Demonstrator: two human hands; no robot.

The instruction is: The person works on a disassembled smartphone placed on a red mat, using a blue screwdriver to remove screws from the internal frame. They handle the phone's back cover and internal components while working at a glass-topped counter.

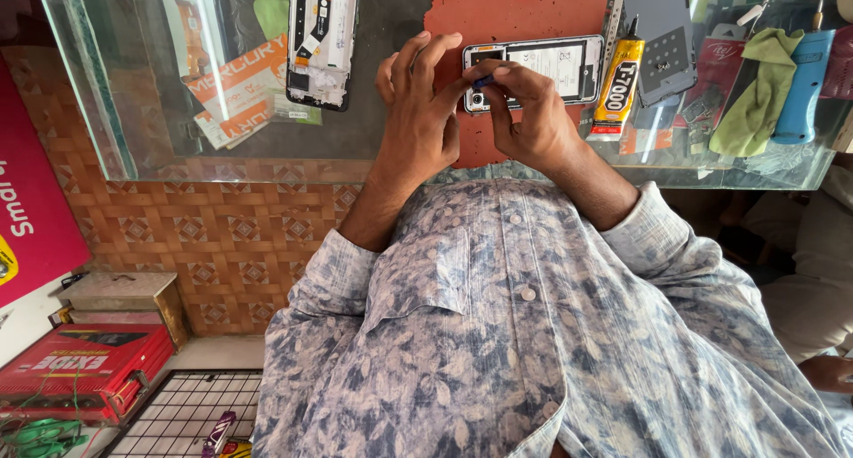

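Right hand point(531, 111) fingers point(498, 74) pinched narrow on a small dark blue part point(482, 82), held at the top corner of the opened phone point(533, 71); left hand point(418, 111) fingers curled loosely beside, bracing, gripping nothing visible. Phone flat on a red mat point(515, 14) on the glass bench point(124, 156), likely against sliding. Yellow glue tube point(617, 89) just right; green cloth point(755, 94) and blue-handled tool point(804, 85) farther off.

red mat point(524, 14), yellow glue tube point(617, 89)
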